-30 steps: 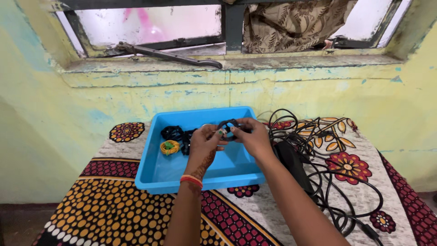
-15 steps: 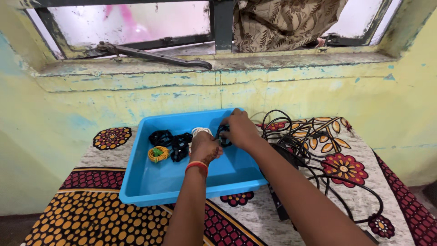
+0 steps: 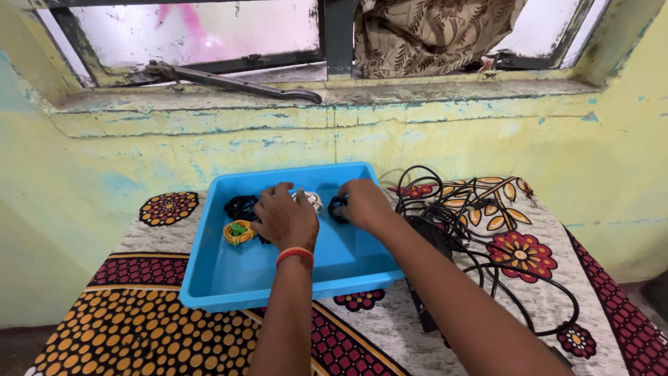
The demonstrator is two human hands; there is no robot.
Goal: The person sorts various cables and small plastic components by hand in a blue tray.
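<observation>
inside blue tray [image 3: 209,278], left hand [image 3: 285,219], right hand [image 3: 363,203] on black cable [image 3: 338,207]

A single head-worn camera looks forward and down from above the near edge of a table covered in a flower-patterned cloth [image 3: 529,257]. It faces a peeling yellow wall with a grimy window [image 3: 195,31]. The shallow blue plastic tray [image 3: 278,278] sits centre frame, close, at arm's reach; the wall rises just beyond the tray. Both forearms enter from the bottom edge, below the tray.
</observation>
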